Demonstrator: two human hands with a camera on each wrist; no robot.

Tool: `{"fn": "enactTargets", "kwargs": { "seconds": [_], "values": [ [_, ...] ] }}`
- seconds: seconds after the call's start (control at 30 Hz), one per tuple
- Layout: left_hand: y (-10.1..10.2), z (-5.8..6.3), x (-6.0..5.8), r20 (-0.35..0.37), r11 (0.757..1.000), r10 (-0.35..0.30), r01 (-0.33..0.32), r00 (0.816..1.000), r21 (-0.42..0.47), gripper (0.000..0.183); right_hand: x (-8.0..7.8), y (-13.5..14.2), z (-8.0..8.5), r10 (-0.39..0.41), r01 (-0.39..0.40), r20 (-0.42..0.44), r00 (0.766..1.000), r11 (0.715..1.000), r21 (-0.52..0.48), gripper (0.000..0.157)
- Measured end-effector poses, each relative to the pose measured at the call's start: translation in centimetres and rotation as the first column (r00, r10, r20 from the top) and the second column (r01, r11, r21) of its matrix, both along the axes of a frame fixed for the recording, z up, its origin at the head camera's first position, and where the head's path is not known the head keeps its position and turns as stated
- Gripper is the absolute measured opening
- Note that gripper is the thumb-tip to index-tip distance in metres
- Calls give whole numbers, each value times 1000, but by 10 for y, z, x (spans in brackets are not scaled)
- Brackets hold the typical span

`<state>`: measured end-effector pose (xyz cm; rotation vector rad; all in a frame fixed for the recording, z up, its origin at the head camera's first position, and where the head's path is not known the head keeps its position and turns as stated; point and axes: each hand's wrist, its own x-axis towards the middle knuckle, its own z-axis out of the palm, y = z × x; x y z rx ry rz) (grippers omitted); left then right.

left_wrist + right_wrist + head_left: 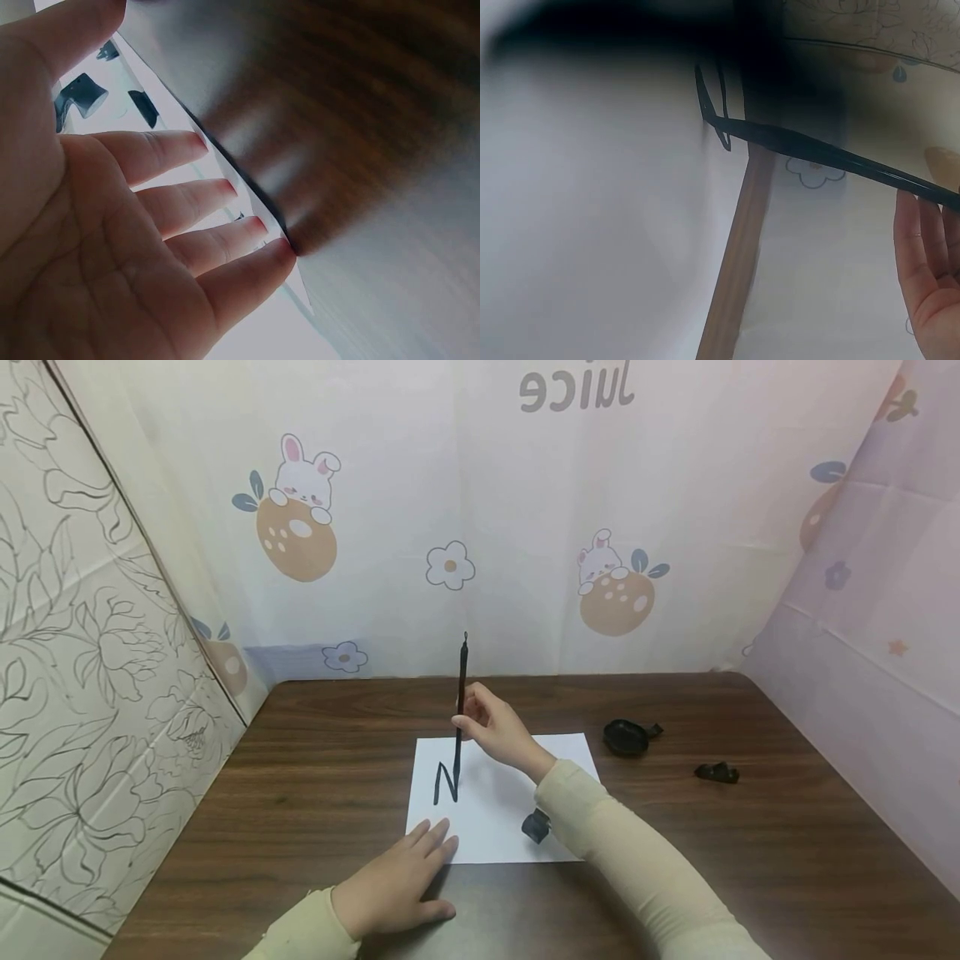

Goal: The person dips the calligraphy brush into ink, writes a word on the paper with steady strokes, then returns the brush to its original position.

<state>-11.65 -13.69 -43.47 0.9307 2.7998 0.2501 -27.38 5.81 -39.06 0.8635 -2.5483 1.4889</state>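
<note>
My right hand [491, 722] pinches a dark writing brush [461, 685] partway up its handle and holds it almost upright. The brush tip meets a sheet of white paper [495, 835] at the right-hand strokes of a black "N" [446, 783]. In the right wrist view, the brush [810, 146] reaches the strokes, with fingertips along its handle. My left hand [401, 881] lies palm down with fingers spread, its fingertips on the paper's lower left corner and its thumb over the table. The left wrist view shows those straight fingers [187, 202] at the paper's edge.
Right of the paper stands a small round black dish [626, 737] with a short projection at its side. A small black object [717, 772] lies farther right on the brown wood table [322, 760]. Beside the right sleeve hangs a black device [536, 827]. Printed curtains [525, 527] enclose the table.
</note>
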Motion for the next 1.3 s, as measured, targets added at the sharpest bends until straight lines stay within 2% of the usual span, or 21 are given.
{"fn": "enactTargets", "kwargs": {
  "seconds": [0.57, 0.73, 1.03, 1.3],
  "values": [
    [0, 0, 1, -6, 1000, -5, 5, 1000, 4, 77, -13, 0, -4, -45, 45, -39, 998, 999, -7, 21],
    [0, 0, 1, -9, 1000, -6, 6, 1000, 5, 78, -16, -1, -5, -42, 41, -7, 999, 999, -30, 17],
    [0, 0, 0, -22, 1000, -8, 8, 1000, -2, 77, -21, -1, -6, -77, 78, 22, 997, 997, -29, 23],
    [0, 1, 0, -32, 1000, -8, 8, 999, 6, 77, -25, -1, -8, -82, 85, 45, 996, 994, -75, 24]
  ]
}}
